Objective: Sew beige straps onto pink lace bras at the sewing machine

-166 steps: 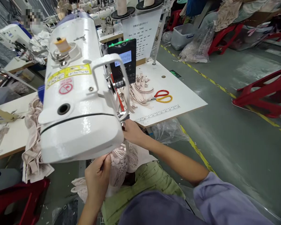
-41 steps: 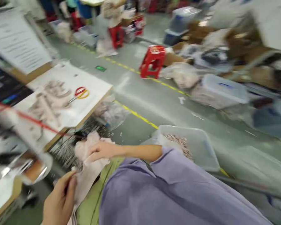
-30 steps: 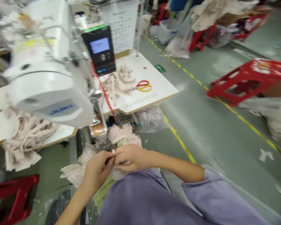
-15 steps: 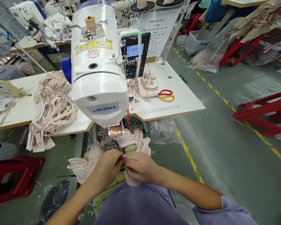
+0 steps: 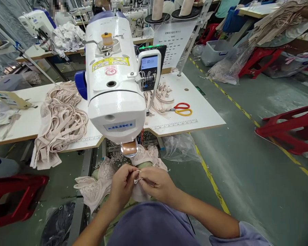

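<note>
Below the machine head [image 5: 113, 89], both hands' fingers pinch a pale strap [image 5: 138, 179] (runs approx. left-right): left hand [image 5: 123, 184], right hand [image 5: 156, 184].

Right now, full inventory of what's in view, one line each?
sewing machine: 1, white, on the table, head toward camera
control panel: 1, black with lit screen, right of the machine
scissors: 1, red and yellow handles, table right
strap pile: 1, beige, table left, hanging over the edge
strap bundle: 1, beige, beside the scissors
table: 1, white top
lace garment: 1, pale pink, on the lap below the machine
stools: 2 nearby, red, floor right and lower left
plastic bag: 1, clear, under the table edge
left hand: pinching the garment
right hand: pinching the same spot
</note>
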### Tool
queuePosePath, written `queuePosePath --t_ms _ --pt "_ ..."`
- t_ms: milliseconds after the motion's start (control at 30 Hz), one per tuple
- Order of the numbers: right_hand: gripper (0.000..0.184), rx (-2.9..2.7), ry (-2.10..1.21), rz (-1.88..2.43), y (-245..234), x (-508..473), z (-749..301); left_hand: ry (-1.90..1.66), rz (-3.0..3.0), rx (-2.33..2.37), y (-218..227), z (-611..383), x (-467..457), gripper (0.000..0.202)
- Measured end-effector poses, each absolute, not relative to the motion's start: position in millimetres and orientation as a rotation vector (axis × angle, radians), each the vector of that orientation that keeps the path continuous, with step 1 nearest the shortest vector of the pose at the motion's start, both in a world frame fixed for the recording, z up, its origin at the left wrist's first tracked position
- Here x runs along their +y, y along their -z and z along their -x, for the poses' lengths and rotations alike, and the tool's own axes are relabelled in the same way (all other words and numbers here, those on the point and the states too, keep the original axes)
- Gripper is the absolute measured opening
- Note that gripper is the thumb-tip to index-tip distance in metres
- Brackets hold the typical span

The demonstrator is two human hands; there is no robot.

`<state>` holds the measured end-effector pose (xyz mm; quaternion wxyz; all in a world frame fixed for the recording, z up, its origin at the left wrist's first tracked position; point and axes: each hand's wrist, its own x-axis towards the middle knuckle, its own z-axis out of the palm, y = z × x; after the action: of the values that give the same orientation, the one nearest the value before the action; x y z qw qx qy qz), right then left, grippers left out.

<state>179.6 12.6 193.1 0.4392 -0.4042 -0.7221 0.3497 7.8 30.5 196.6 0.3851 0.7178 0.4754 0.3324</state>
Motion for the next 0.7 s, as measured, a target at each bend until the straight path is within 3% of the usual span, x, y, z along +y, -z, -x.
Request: queuePosePath --t_ms 433,700 --pt "0.015 -1.659 -1.076 1.164 -194 23 -191 -0.911 -1.966 1.153 -195 -10 36 0.015" --pt "0.023 -1.93 -0.915 1.311 -222 48 -214 -0.963 -2.277 1.058 -213 -9 36 0.012"
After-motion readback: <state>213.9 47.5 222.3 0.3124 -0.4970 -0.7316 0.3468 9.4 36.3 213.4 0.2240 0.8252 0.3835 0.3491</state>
